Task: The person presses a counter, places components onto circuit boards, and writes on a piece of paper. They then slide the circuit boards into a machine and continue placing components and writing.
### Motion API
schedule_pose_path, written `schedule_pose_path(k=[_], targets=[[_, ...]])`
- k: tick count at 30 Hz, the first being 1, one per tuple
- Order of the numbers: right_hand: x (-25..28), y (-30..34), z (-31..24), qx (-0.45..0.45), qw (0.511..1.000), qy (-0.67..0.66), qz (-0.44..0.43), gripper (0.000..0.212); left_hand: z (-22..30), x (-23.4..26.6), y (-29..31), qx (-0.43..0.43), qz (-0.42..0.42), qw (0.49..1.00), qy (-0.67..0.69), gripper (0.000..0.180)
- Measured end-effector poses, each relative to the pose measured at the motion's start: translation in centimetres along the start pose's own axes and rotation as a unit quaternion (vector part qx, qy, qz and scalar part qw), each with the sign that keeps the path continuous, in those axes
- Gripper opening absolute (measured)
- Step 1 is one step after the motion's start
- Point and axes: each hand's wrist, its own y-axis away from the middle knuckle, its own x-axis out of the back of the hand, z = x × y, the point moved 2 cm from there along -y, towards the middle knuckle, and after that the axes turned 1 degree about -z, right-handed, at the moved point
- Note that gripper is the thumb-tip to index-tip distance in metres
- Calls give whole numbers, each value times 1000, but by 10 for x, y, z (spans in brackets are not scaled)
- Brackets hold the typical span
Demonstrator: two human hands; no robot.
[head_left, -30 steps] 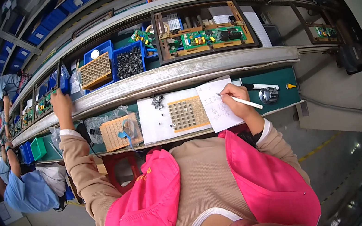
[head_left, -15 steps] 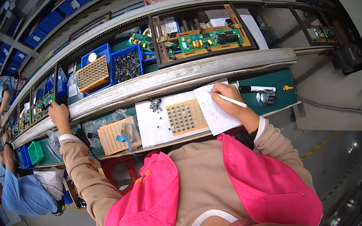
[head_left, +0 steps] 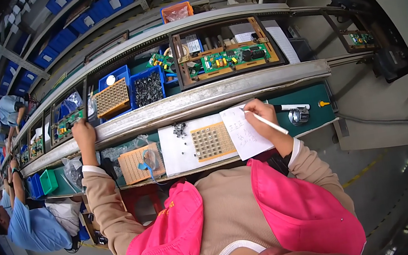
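My left hand (head_left: 83, 133) is closed on the near right corner of a dark carrier frame (head_left: 87, 103) on the rail. A green circuit board (head_left: 69, 125) sits inside that frame. A white pen (head_left: 276, 126) is pinched in my right hand (head_left: 264, 114), its tip end at the upper part of a handwritten paper sheet (head_left: 249, 139). The sheet overlaps a tan grid tray (head_left: 209, 142) with small dark parts in its left cells. Beside the tray, a small pile of black parts (head_left: 179, 129) lies on white paper (head_left: 174, 155).
Beyond the metal rail (head_left: 209, 91) stand a blue bin of black parts (head_left: 149, 87) and another carrier frame (head_left: 176, 57) with a board. A second grid tray (head_left: 133, 164), a green bin (head_left: 49, 180) and a tape roll (head_left: 298, 116) lie nearer. Co-workers (head_left: 37, 226) sit at the left.
My left hand and the carrier frame have moved right along the rail. My right hand still holds the pen over the sheet. The whole view has shifted slightly.
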Motion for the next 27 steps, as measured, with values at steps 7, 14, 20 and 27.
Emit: schedule_pose_path(k=[7, 14, 20, 27], targets=[[-13, 7, -14, 193, 968, 122, -104, 11, 133, 54, 10, -152, -97, 935, 306, 18], [-11, 7, -16, 193, 969, 114, -102, 12, 229, 83, 20, -287, -125, 891, 329, 21], [-11, 9, -18, 181, 967, 136, -120, 16, 255, 99, 26, -337, -138, 865, 345, 24], [-14, 5, -24, 297, 886, 310, -173, 28, 185, 93, -4, -261, -67, 914, 303, 25]])
